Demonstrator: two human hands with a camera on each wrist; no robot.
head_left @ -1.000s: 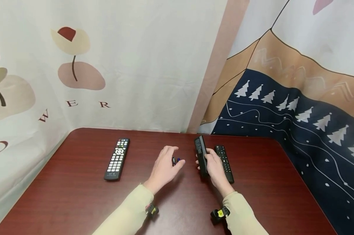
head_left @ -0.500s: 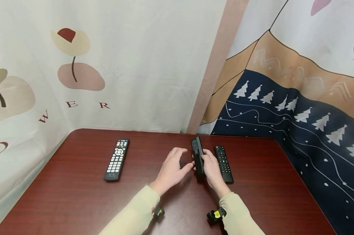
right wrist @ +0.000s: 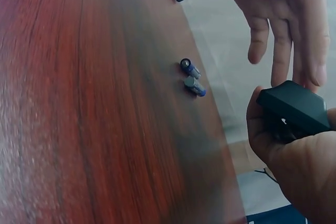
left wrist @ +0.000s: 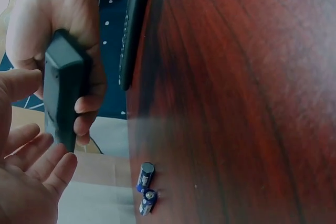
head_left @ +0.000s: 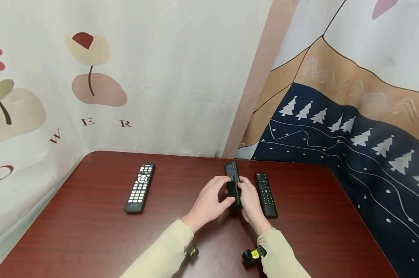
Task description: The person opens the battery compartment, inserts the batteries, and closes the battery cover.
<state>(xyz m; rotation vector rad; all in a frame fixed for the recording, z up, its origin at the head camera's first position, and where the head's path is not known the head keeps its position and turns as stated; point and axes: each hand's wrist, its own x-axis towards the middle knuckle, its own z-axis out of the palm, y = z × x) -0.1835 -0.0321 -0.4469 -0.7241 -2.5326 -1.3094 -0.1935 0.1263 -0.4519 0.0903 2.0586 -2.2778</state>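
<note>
While my right hand [head_left: 251,201] grips a black remote [head_left: 233,188], my left hand [head_left: 208,201] has just come over to join it. A second ago there was a gap between them; now the left fingers are right up at the remote's side. They are loose and a bit bent, not wrapped around it, and I can't tell if they push on it. So I think this is now a job for two hands. The remote is tilted, held up over the bench [head_left: 91,235]. Two batteries [left wrist: 146,178] lie close together on the bench, and neither hand holds them. Another remote with small keys [head_left: 266,196] lies just beside my right hand.
</note>
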